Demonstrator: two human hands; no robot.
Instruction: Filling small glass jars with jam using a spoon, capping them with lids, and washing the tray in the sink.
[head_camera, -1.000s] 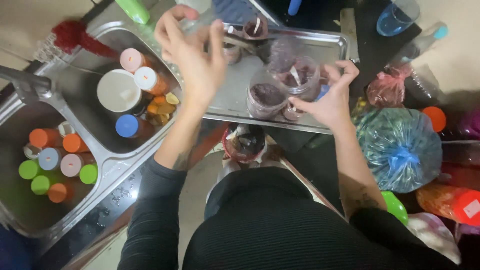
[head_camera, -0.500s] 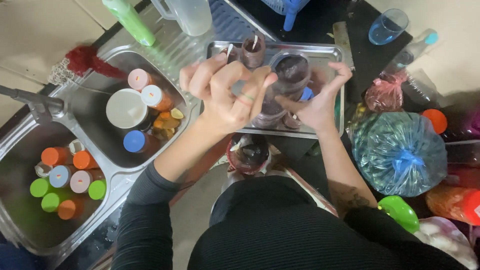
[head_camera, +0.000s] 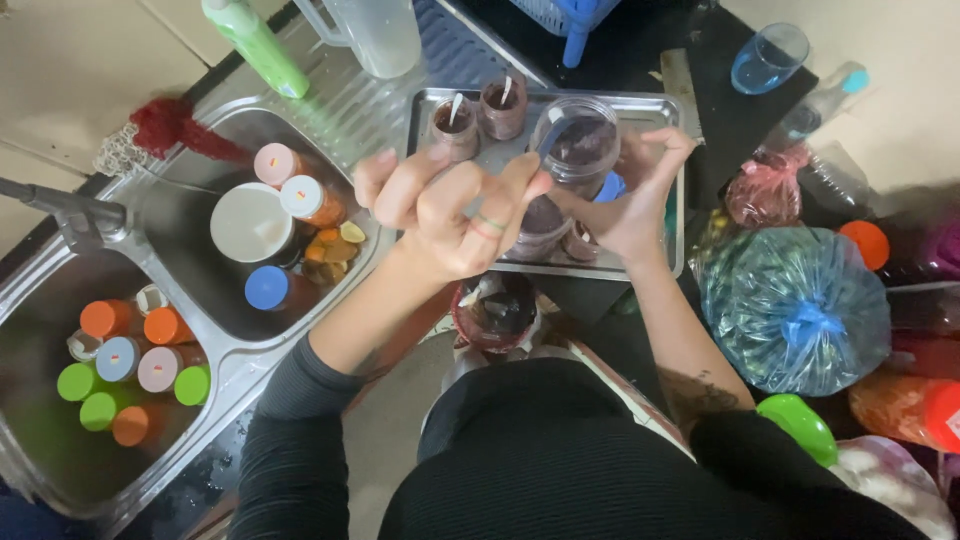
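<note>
the right hand (head_camera: 625, 195) grips a clear plastic cup (head_camera: 578, 150) over the tray (head_camera: 672, 180). the left hand (head_camera: 450, 205) pinches something too small to tell. the cup looks light and squashy; hold its rim.

one head-worn view looks steeply down, close over the left hand (head_camera: 450, 215) and right hand (head_camera: 635, 195); a double sink (head_camera: 150, 300) lies left of them, a metal tray (head_camera: 650, 105) beneath.
</note>
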